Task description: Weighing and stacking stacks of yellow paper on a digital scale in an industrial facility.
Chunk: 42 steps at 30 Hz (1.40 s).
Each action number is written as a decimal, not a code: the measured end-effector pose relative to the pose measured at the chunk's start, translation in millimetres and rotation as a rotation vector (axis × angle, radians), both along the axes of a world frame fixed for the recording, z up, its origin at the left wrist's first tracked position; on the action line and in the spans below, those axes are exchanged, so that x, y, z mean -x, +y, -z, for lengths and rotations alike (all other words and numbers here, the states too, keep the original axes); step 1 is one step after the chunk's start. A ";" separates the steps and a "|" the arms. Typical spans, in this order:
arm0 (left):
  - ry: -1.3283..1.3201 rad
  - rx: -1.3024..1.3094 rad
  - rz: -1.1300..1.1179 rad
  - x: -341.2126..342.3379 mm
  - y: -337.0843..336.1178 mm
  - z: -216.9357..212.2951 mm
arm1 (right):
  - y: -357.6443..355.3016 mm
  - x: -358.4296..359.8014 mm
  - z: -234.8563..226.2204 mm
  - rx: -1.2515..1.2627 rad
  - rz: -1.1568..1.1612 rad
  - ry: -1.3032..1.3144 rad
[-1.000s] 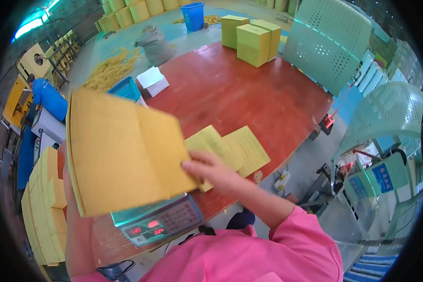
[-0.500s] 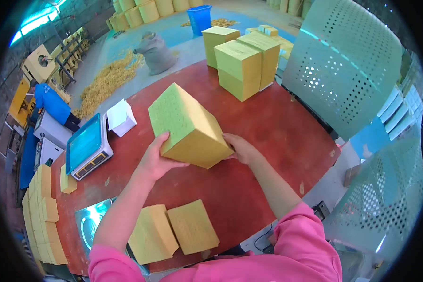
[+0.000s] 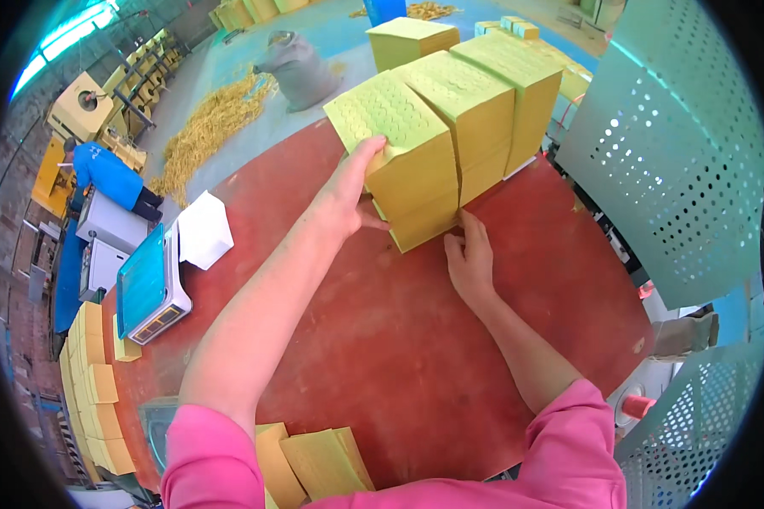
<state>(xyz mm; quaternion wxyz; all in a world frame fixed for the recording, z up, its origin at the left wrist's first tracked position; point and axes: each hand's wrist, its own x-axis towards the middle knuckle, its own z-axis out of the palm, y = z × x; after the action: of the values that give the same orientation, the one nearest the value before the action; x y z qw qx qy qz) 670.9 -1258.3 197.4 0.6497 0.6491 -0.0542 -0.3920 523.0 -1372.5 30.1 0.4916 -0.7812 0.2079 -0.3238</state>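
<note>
A thick stack of yellow paper [image 3: 416, 182] with a dimpled top stands tilted at the near end of a row, against another yellow stack [image 3: 484, 123]. My left hand [image 3: 356, 182] is closed on its left side, thumb over the top edge and fingers lower down at the side. Around the lower right corner, my right hand [image 3: 471, 259] has bent fingers at the seam between the two stacks; its fingertips are partly hidden. Farther back in the row is a third yellow stack [image 3: 526, 93].
The red table [image 3: 382, 365] carries a scale [image 3: 148, 284] with a blue pan, a white paper block [image 3: 204, 231] and loose yellow stacks [image 3: 323, 462] by my body. Perforated metal panels [image 3: 654, 153] flank the right. A person in blue [image 3: 106, 178] stands far left, near a grey sack [image 3: 297, 72].
Both hands have carried the yellow paper stack forward and right, from above the table's middle to the row. Its tilt has lessened. The view has shifted too.
</note>
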 end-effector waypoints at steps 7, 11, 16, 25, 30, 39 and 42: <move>0.059 -0.023 0.010 -29.9 -23.5 10.5 | 0.2 -1.5 7.4 0.273 0.023 0.096; -0.127 0.010 -0.160 -29.8 -10.8 4.1 | 8.5 -12.7 19.4 0.363 0.007 0.053; -0.993 0.184 -0.211 23.8 4.7 -6.9 | 25.1 -12.3 19.4 0.635 -0.027 0.157; -1.544 -0.297 0.298 165.9 360.5 -89.8 | -17.8 49.7 33.0 -0.001 -0.191 0.198; -0.972 -0.858 0.221 209.0 620.5 -58.7 | 203.1 69.3 -130.6 -0.285 -0.401 -0.124; -0.695 -0.858 0.015 288.5 939.8 -7.3 | 669.1 220.6 -164.6 0.014 -1.235 -0.030; -0.501 -0.933 0.116 281.1 1017.1 -7.3 | 790.7 239.5 -104.7 -0.438 -1.314 0.224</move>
<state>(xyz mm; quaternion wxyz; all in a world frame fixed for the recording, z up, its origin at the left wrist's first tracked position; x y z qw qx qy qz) 389.8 -241.2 204.6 0.2364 0.9387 -0.0635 -0.2428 283.5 -581.8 134.9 0.7070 -0.6569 -0.1974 0.1723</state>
